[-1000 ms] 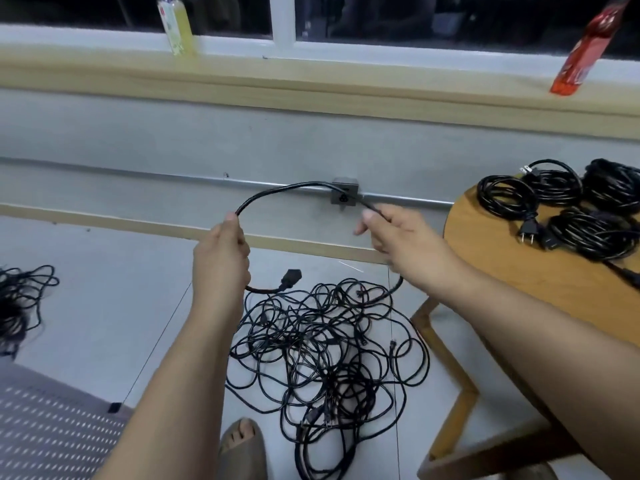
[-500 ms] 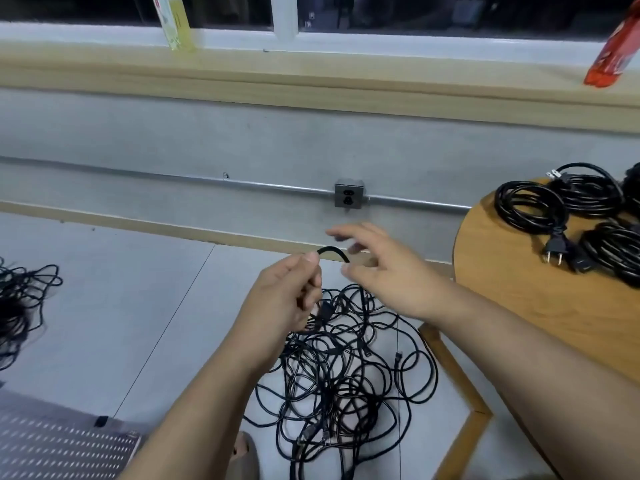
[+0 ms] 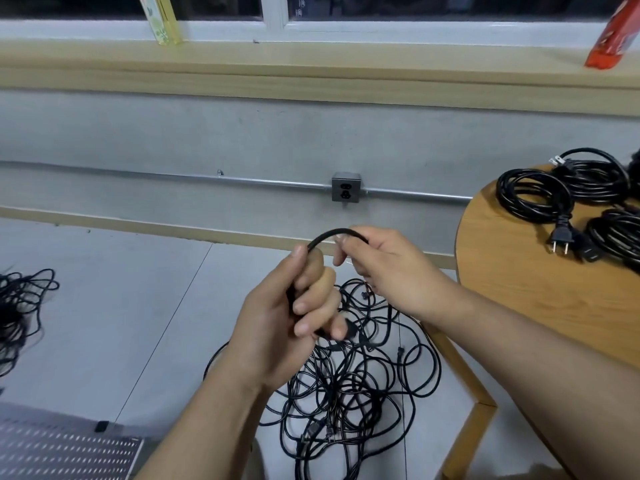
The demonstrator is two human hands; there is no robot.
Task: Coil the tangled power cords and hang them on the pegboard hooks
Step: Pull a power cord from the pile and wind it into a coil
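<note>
A black power cord (image 3: 329, 236) arches between my two hands above the floor. My left hand (image 3: 294, 317) is closed around the cord near its plug end, which pokes out below my fingers. My right hand (image 3: 381, 268) pinches the same cord a short way along. Below them a tangled heap of black cords (image 3: 353, 386) lies on the grey floor. Several coiled cords (image 3: 533, 195) rest on the round wooden table (image 3: 512, 292) at the right. A white perforated pegboard (image 3: 65, 452) lies flat at the bottom left.
A second tangle of black cords (image 3: 20, 306) lies on the floor at the left edge. A wall socket (image 3: 345, 187) sits on a metal conduit straight ahead. A yellow bottle (image 3: 161, 19) and a red bottle (image 3: 613, 32) stand on the window sill.
My hands have come close together, shrinking the wide loop of cord to a small arch. My right hand, open half a second ago, now pinches the cord.
</note>
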